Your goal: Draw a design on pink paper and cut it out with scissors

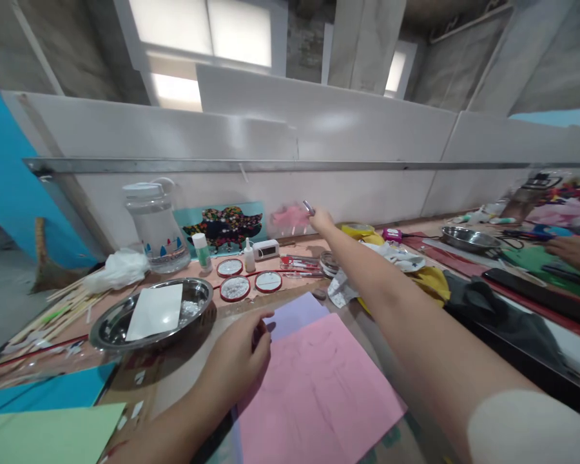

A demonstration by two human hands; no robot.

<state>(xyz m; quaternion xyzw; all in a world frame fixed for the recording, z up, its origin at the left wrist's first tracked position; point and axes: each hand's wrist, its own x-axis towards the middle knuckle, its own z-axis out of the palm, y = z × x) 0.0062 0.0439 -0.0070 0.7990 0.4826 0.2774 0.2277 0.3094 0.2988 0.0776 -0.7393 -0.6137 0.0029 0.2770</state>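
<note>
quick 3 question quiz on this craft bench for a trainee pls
1. True or false: the right hand rests on the pink sheet.
2. What lies in the steel bowl? A) a white card B) scissors C) a glue bottle
3. Fill in: ___ red-rimmed round tins sit behind the bowl.

Key:
1. False. It reaches toward the back wall, pinching a small silvery item.
2. A
3. Three

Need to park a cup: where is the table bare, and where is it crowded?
Bare brown table lies between the steel bowl, the left hand and the pink sheet. The sheet itself is flat and bare. Crowded: the red-rimmed tins along the wall, the sticks at left, the cloths at right.
</note>
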